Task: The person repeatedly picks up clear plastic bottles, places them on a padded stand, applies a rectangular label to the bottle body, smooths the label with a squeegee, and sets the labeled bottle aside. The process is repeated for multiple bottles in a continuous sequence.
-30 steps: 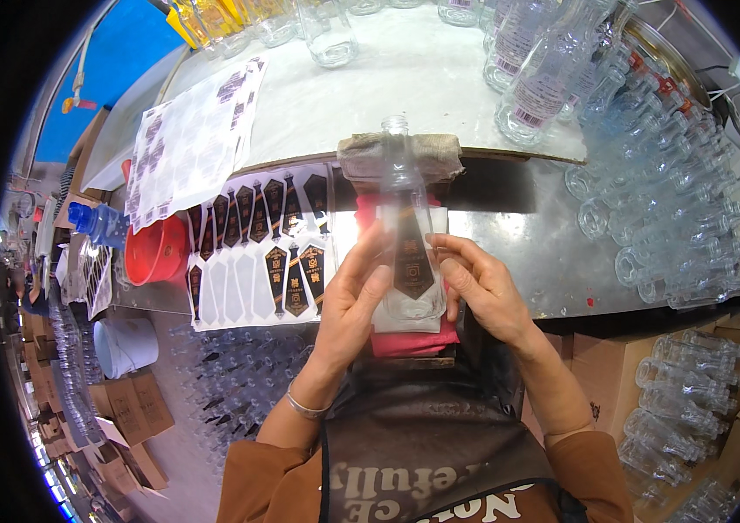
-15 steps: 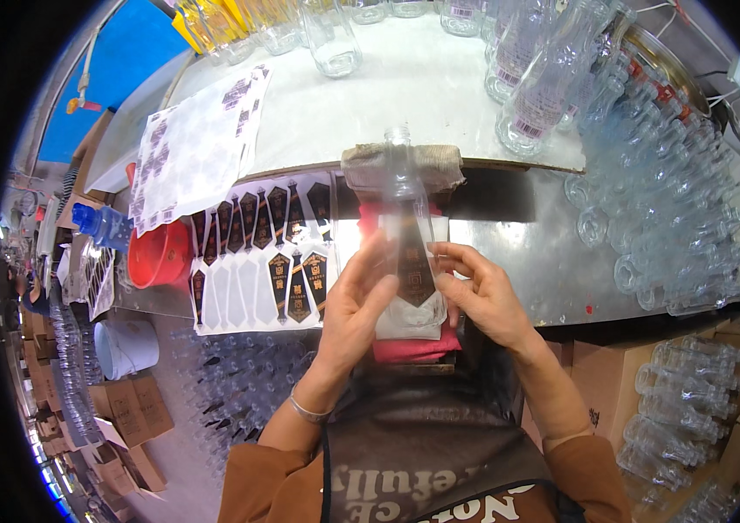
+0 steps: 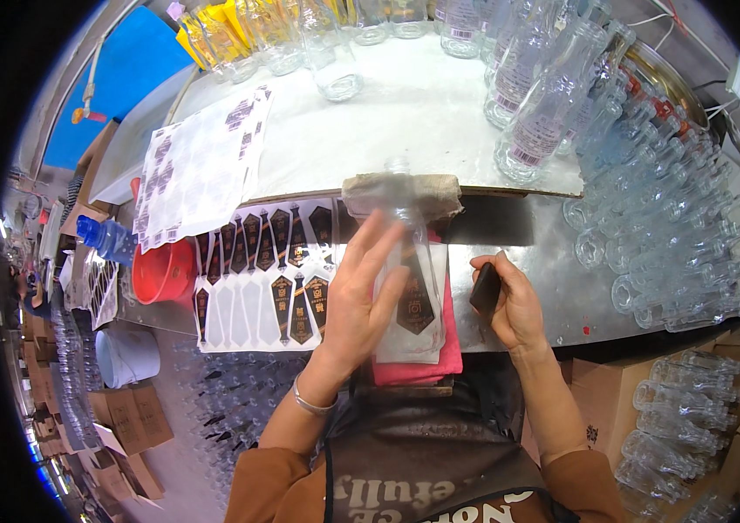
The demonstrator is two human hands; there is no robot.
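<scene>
Had the left hand (image 3: 363, 301) loosely open over the clear bottle (image 3: 414, 288) propped on the cloth roll (image 3: 438, 195), couldn't tell if touching. Gripped some black block (image 3: 485, 288) in the right hand (image 3: 516, 307).

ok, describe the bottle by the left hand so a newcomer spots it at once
At the metal table before the person, a pink cloth lies with a rolled beige cloth beyond it. The clear bottle stretches over both, partly behind the left hand. Unlike the bottles standing on the white board beyond, it lies down, with a dark tie-shaped label.
</scene>
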